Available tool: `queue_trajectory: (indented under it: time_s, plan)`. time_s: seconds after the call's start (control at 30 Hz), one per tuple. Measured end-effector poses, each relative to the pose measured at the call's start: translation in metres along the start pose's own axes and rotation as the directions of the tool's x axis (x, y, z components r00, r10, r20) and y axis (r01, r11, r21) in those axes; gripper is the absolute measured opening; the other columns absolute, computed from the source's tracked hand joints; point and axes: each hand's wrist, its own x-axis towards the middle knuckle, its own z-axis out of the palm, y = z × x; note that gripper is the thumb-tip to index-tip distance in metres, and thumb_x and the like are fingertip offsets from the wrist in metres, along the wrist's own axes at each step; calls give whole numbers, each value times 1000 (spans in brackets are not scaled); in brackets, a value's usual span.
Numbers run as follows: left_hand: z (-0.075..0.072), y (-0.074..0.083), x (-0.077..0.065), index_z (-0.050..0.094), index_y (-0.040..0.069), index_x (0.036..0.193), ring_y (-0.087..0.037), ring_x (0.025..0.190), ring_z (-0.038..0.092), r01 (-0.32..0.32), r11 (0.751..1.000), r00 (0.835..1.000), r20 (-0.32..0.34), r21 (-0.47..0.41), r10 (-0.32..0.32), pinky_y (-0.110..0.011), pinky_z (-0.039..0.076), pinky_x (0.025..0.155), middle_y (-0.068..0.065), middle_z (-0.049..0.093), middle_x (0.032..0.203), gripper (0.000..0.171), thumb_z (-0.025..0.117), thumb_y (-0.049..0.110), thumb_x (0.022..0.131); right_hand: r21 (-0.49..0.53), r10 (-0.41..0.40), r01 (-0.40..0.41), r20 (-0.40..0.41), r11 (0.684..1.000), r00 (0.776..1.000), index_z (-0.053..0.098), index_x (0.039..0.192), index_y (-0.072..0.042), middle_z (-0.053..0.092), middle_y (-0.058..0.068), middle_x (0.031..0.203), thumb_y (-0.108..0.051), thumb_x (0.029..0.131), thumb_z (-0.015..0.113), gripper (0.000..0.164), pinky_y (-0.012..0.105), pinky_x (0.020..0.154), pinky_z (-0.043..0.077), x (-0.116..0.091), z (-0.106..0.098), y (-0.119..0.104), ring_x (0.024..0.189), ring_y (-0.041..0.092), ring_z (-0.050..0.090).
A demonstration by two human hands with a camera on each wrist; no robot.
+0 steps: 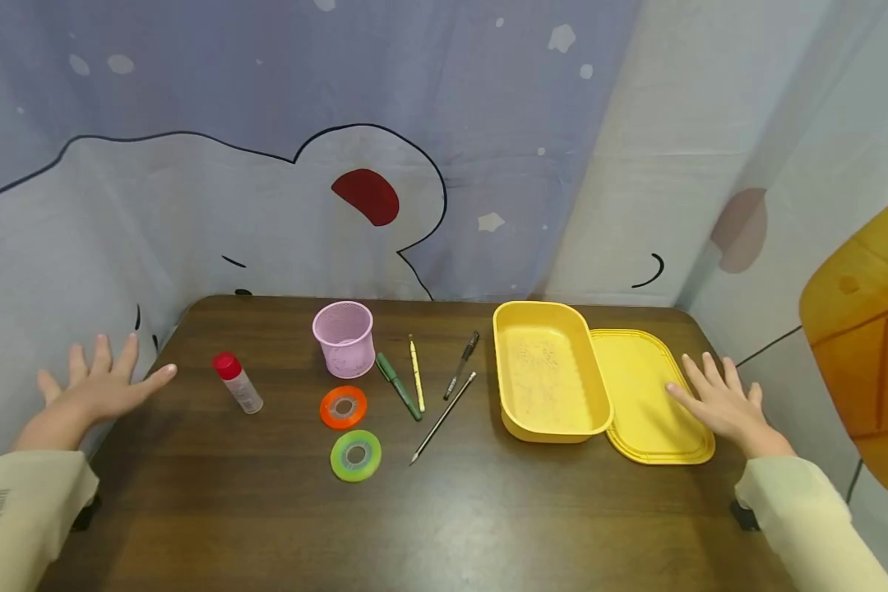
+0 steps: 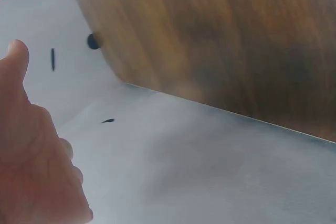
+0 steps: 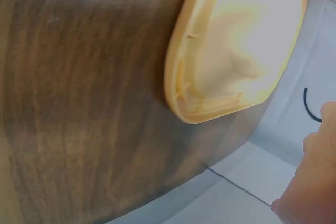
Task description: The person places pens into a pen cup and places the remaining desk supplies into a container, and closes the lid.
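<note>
"Yellow lid (image 1: 640,390): position?"

"It lies flat on the counter (image 1: 451,518), just beside the yellow container (image 1: 555,362); this placement presumably leaves the container's opening accessible."

"Hand states?"

"Right hand (image 1: 728,413): spread wide, empty, near the lid. Left hand (image 1: 94,393): spread wide, empty, near the red-capped tube (image 1: 241,386). Both are held apart, apparently to leave the layout unobstructed. Between them, the pink cup (image 1: 350,360) stands beside the green pen (image 1: 398,386)."

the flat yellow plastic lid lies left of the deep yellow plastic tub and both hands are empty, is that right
The side is wrong: the head view shows the flat yellow plastic lid lying right of the deep yellow plastic tub. The left hand and the right hand are both empty.
</note>
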Motion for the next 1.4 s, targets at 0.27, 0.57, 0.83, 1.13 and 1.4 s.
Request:
queue_trajectory:
  time_s: [0.27,0.57,0.83,1.13,1.4]
  plan:
    - [-22,27,2,-24,9,136,-58,114,-28,-76,997,995,-63,15,77,-76,-14,76,-34,-30,131,93,26,67,83,5,-66,66,-44,998,997,-7,142,-18,-17,19,145,-57,89,27,75,75,84,-8,4,-16,-24,128,42,-23]
    - [-33,78,5,-20,15,138,-48,123,-27,-182,982,972,-140,57,188,-73,-14,84,-25,-27,138,92,33,65,82,63,-210,227,-205,972,956,3,143,-19,-6,13,149,-49,88,42,74,71,90,5,15,-28,-64,134,39,-8]
    - [-30,117,13,-11,12,141,-45,131,-10,-299,951,939,-155,78,307,-69,-7,92,-23,-11,145,104,48,67,74,115,-348,400,-318,909,882,15,143,-14,9,15,148,-37,82,60,79,65,94,21,25,-34,-104,133,39,13]
    - [-10,150,28,7,1,141,-47,129,14,-450,891,873,-183,52,452,-64,15,96,-28,10,144,101,62,52,73,129,-460,562,-443,817,770,36,133,-4,37,20,136,-19,78,66,65,53,90,38,31,-26,-152,118,35,41]
    - [21,173,49,19,-4,138,-44,128,22,-483,875,849,-262,-32,459,-59,20,101,-26,21,142,87,65,36,77,202,-535,666,-453,718,713,49,123,-2,49,17,123,-10,75,68,52,45,76,48,38,-8,-190,101,30,53]
